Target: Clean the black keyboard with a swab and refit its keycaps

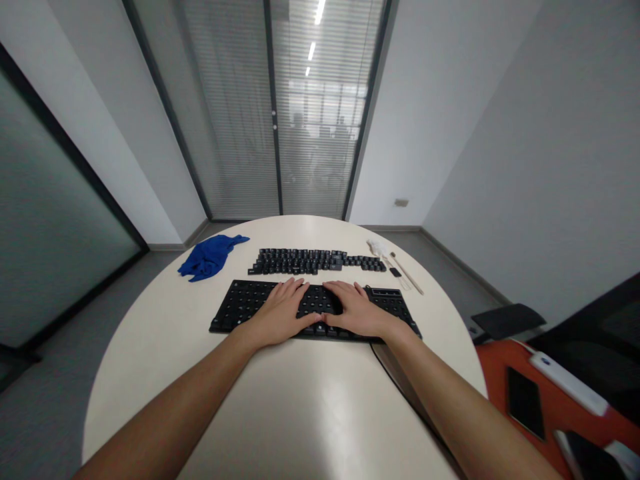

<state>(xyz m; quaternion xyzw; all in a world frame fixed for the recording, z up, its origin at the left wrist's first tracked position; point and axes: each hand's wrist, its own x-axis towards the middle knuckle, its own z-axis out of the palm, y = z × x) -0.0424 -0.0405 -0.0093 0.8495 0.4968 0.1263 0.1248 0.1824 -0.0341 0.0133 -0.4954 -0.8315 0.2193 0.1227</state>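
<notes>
A black keyboard (245, 303) lies across the round table, with most of its keycaps off and the sockets showing. My left hand (281, 313) rests flat on its middle, fingers stretched out. On the right of the middle lies my right hand (357, 312), fingers also spread. The two thumbs meet or nearly meet at the keyboard's near edge, where a few keycaps sit in place. Behind the keyboard, loose black keycaps (295, 260) are laid out in rows. Parts of the keyboard are hidden under both hands.
A crumpled blue cloth (210, 259) lies at the table's left. To the right are white tissue (377, 248), a thin stick-like tool (407, 273) and a small black piece (395, 272). A cable (400, 387) runs toward me. Phones (525, 403) and a white power strip (569, 381) lie on an orange seat.
</notes>
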